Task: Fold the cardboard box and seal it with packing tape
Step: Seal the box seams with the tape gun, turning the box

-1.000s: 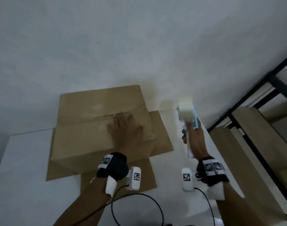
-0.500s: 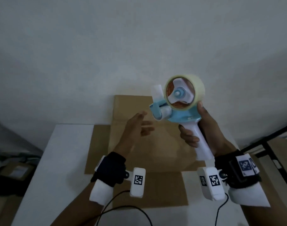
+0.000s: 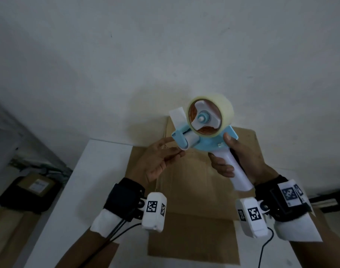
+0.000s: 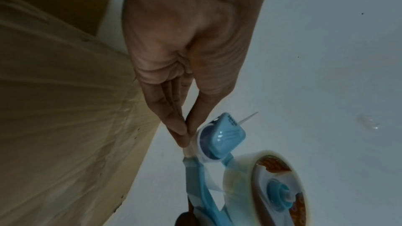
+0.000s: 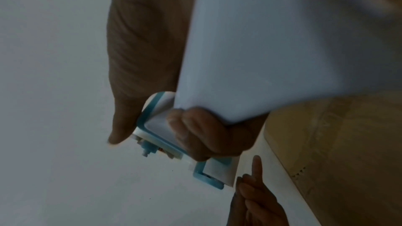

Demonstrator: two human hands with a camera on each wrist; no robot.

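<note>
the right hand (image 3: pixel 240 157) grips the tape gun (image 3: pixel 206 136) handle above the box (image 3: pixel 194 180). only the left wrist view shows the left hand (image 4: pixel 185 68) pinching the tape end (image 4: pixel 188 149) at 6 o'clock.

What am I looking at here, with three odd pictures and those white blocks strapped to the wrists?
No machine here: a person works with bare hands and wears three cameras. The big picture comes from a camera on the head, looking down. The other two come from the white camera blocks on the wrists, each looking along its hand.

On the white table lies the brown cardboard box, with its flaps spread out.

The right hand has its grip wrapped round the white handle of a blue and white tape dispenser that carries a roll of clear packing tape, held up over the box. The left hand pinches the loose end of the tape at the dispenser's front.

A dark bag sits on the floor at the left.
</note>
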